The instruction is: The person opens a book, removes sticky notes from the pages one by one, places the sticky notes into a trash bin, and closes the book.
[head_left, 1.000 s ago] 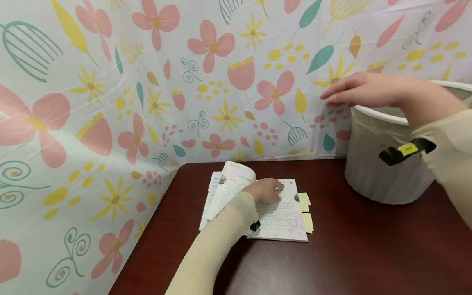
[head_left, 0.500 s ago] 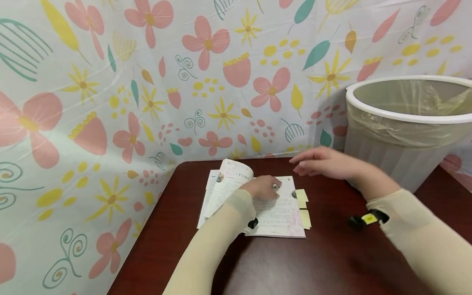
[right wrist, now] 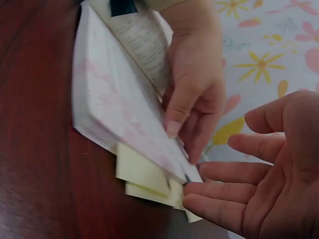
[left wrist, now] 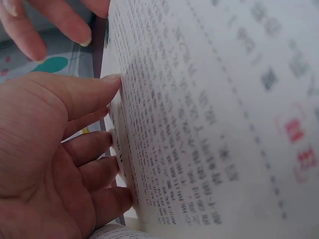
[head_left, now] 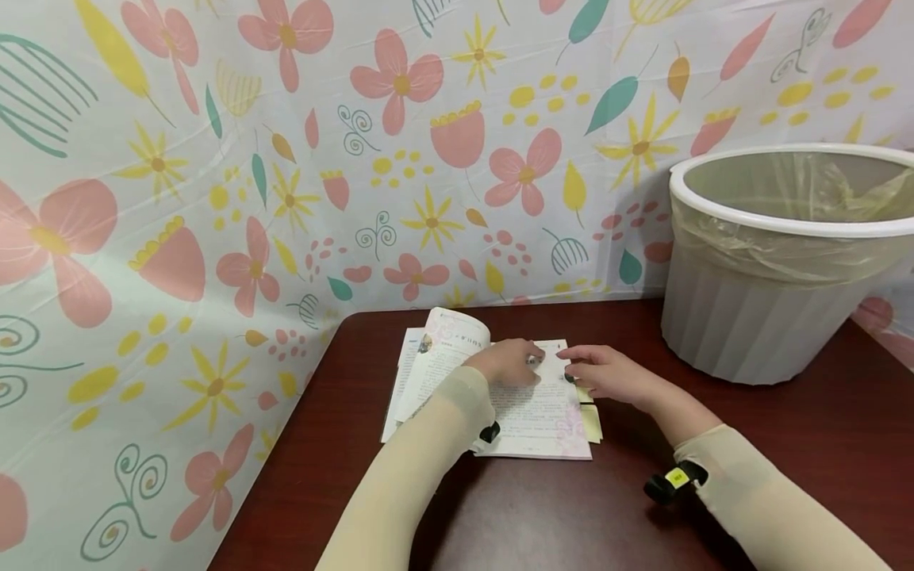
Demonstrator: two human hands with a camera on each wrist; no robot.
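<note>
An open book (head_left: pixel 535 424) lies on the table with printed pages, its left-hand leaves curling up. My left hand (head_left: pixel 507 363) rests on the right-hand page, fingertips and thumb touching the paper in the left wrist view, where the hand (left wrist: pixel 45 159) is seen close up. Pale yellow sticky notes (head_left: pixel 591 424) stick out of the book's right edge. Beside the upper right corner of the book is my right hand (head_left: pixel 610 374), its fingers spread and relaxed with nothing held. In the right wrist view those fingers (right wrist: pixel 224 174) are close to the notes; contact is unclear.
A grey waste bin (head_left: pixel 757 317) with a white rim and a clear plastic liner stands at the table's right. The dark red-brown table (head_left: pixel 543 515) meets a flower-patterned cloth (head_left: pixel 428 182) behind and at the left.
My right hand has come from over the bin, leftward and down, to the book's upper right edge. My left hand has stayed on the page. The head view has shifted slightly.
</note>
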